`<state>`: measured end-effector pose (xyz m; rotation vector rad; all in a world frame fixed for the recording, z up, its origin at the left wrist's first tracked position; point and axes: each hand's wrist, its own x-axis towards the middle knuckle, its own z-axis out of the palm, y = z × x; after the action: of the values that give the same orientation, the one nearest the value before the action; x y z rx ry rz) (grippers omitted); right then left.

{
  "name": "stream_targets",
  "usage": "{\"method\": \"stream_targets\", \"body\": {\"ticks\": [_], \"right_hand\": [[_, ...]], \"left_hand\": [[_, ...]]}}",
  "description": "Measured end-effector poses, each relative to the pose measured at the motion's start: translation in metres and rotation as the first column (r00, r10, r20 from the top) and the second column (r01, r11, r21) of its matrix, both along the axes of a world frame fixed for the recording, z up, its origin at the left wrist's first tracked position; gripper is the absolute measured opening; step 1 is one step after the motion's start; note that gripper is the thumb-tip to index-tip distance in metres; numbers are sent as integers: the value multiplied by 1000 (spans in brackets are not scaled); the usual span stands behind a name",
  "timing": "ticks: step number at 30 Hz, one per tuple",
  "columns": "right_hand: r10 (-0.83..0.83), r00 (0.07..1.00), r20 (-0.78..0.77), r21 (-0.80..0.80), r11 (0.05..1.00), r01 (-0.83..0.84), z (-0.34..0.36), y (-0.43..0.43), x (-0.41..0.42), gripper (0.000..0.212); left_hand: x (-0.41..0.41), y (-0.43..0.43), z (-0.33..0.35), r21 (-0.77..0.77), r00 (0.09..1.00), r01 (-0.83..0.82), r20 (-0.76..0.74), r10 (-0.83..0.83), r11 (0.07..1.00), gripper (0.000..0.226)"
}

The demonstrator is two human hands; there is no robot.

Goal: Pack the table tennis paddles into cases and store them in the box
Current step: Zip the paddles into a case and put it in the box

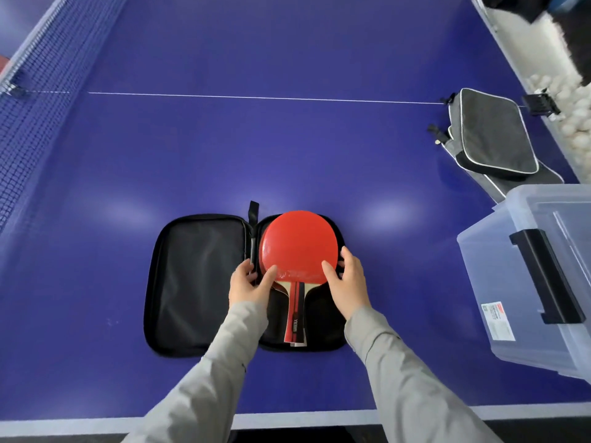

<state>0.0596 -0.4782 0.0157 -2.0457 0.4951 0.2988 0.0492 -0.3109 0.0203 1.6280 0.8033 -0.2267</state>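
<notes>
Blue worktop (287,148): ping pong table, white line across it, net (28,100) along the far left edge.
Open case (195,282): black, unzipped and lying flat like a book near the front edge, left half bare.
Left hand (248,287): fingers spread, thumb on the lower left rim of the red rubber, fingertips at the case spine. Loose grip, not clamping.
Paddle (297,247): red face up, lying in the right half of the case, handle pointing toward the person.
Right hand (347,282): also spread, fingers resting on the lower right rim.
Second case (492,135): grey-black, zipped, far right.
Box (499,276): clear plastic with black latch, at the right edge.
</notes>
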Motion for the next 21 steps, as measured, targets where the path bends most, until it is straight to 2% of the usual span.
{"method": "stream_targets", "body": {"ticks": [2,5,7,14,21], "right_hand": [[10,999,-51,2,1000,-10,0,0,10,63],[45,996,-75,-17,999,-46,0,0,15,60],[49,996,-71,-16,999,-50,0,-1,14,59],[65,996,-65,-20,998,-66,2,0,12,59],[49,995,-88,-30,998,-52,2,1,11,61]], "left_hand": [[12,3,-2,-12,997,79,-14,-79,997,70],[16,2,-12,102,969,248,-22,-247,963,73],[10,1,-20,144,956,293,-10,-294,945,73],[-2,-1,-13,35,978,203,50,-205,979,63],[2,-4,-15,-8,994,85,71,-84,996,59]]}}
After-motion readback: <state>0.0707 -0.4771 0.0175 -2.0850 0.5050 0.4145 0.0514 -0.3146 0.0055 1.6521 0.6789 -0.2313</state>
